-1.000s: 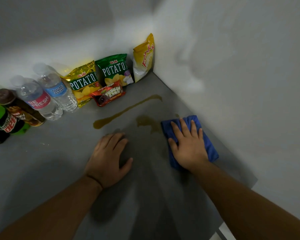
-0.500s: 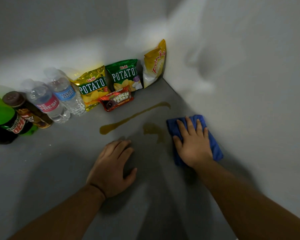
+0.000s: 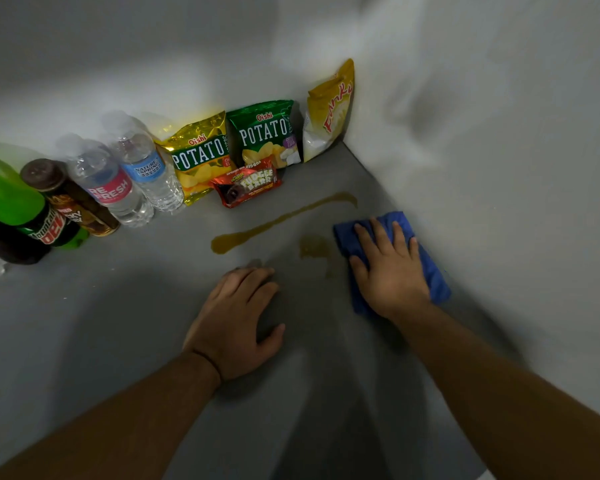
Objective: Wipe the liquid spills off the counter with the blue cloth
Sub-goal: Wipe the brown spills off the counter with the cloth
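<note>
Grey counter (image 3: 101,323) tucked into a corner of pale walls, with bottles and snack bags lined up along the back. Compared with a second ago not much has shifted on the counter itself. The view has tilted a bit, but the right hand (image 3: 390,275) is on the same spot, pressing the blue cloth (image 3: 437,278) down right beside the side wall. So I'd say the wiping has barely got going.

The small brown smudge (image 3: 312,247) sits just left of the cloth's edge, thin and smeary-looking, and the long brown streak (image 3: 278,221) running diagonally toward the corner looks untouched. Most of the job is ahead.

Grip-wise: the right hand is spread flat, fingers (image 3: 378,237) extended, palm pushing down on the cloth rather than clutching it. The left hand (image 3: 238,323) is also flat on the bare counter, holding nothing, seemingly just bracing. Next sweep probably needs to go left across the smudge, then up along the streak.
</note>
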`<action>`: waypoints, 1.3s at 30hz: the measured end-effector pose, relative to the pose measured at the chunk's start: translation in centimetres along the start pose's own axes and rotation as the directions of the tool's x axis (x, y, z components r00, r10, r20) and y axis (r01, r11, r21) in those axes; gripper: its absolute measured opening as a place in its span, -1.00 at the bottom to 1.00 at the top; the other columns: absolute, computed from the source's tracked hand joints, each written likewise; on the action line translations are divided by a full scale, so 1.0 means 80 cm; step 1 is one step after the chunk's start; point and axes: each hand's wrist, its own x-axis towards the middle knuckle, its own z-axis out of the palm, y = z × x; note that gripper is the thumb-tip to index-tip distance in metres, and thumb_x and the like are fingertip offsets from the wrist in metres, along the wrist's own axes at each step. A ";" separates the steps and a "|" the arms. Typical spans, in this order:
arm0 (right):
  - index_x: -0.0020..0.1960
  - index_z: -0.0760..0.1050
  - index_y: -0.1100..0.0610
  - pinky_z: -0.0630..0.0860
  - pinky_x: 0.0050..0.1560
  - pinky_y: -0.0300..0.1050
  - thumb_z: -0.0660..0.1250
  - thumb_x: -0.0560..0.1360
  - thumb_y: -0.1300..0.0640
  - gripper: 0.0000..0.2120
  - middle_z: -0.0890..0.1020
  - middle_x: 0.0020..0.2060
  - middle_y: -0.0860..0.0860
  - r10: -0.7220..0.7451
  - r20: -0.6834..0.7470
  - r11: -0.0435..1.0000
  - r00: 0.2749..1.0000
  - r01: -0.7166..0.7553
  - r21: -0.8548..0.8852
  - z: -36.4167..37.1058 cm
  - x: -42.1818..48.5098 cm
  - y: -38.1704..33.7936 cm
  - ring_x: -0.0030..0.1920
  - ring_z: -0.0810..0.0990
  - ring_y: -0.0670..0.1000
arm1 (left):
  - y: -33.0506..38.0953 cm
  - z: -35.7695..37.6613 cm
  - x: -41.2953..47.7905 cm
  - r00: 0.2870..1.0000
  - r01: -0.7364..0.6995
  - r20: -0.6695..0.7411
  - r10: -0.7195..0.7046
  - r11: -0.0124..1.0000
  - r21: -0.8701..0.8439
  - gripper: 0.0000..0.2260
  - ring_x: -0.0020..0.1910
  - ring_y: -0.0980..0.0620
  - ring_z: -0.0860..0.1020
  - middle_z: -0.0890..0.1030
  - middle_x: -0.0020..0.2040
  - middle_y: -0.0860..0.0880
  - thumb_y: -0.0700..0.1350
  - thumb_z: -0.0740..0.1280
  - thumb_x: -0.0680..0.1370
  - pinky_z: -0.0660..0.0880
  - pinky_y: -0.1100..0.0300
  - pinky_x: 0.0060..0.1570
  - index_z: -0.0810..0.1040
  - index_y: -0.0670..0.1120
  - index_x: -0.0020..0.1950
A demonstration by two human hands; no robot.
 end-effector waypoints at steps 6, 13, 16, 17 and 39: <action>0.67 0.02 -0.14 -0.13 0.64 0.20 -0.08 0.69 -0.27 -0.42 0.04 0.67 -0.11 -0.328 0.044 0.945 0.944 0.328 0.013 0.008 -0.040 -0.014 0.67 -0.16 0.09 | 0.000 -0.002 -0.001 1.000 0.007 0.007 -0.007 1.000 -0.003 -0.45 0.46 -0.12 0.40 0.47 0.48 -0.02 0.25 0.35 0.49 0.31 -0.06 0.53 0.53 -0.04 0.38; 0.65 0.10 -0.16 -0.03 0.63 0.21 -0.04 0.69 -0.20 -0.46 0.12 0.66 -0.12 -0.381 0.070 0.924 0.922 0.383 -0.008 -0.017 0.000 0.041 0.67 -0.03 0.08 | 0.002 -0.002 0.000 1.000 0.014 0.006 -0.014 1.000 -0.005 -0.46 0.44 -0.13 0.42 0.48 0.48 -0.02 0.24 0.36 0.49 0.33 -0.11 0.51 0.54 -0.03 0.37; 0.67 0.03 -0.12 -0.11 0.63 0.22 -0.05 0.70 -0.19 -0.44 0.07 0.67 -0.06 -0.199 0.025 0.980 0.980 0.199 0.002 -0.013 0.038 0.004 0.67 -0.09 0.13 | 0.001 -0.001 0.000 1.000 0.013 0.008 -0.013 1.000 -0.001 -0.45 0.45 -0.12 0.41 0.47 0.48 -0.02 0.25 0.35 0.49 0.32 -0.10 0.52 0.54 -0.03 0.38; 0.68 0.00 -0.10 -0.13 0.63 0.22 -0.07 0.69 -0.21 -0.42 0.04 0.68 -0.05 -0.145 0.024 0.989 0.989 0.145 -0.002 -0.009 0.044 -0.011 0.67 -0.12 0.14 | 0.000 0.000 0.000 1.000 0.013 0.009 -0.013 1.000 0.002 -0.45 0.46 -0.12 0.41 0.47 0.49 -0.02 0.25 0.35 0.49 0.31 -0.10 0.53 0.54 -0.03 0.39; 0.67 0.12 -0.03 -0.04 0.62 0.20 -0.02 0.70 -0.17 -0.43 0.16 0.66 0.00 -0.411 0.037 0.912 0.911 0.410 0.015 -0.021 0.049 0.005 0.65 0.03 0.17 | 0.005 -0.008 0.001 0.999 0.036 0.038 -0.037 0.999 0.021 -0.45 0.46 -0.18 0.42 0.45 0.49 -0.05 0.26 0.34 0.49 0.32 -0.11 0.51 0.52 -0.04 0.37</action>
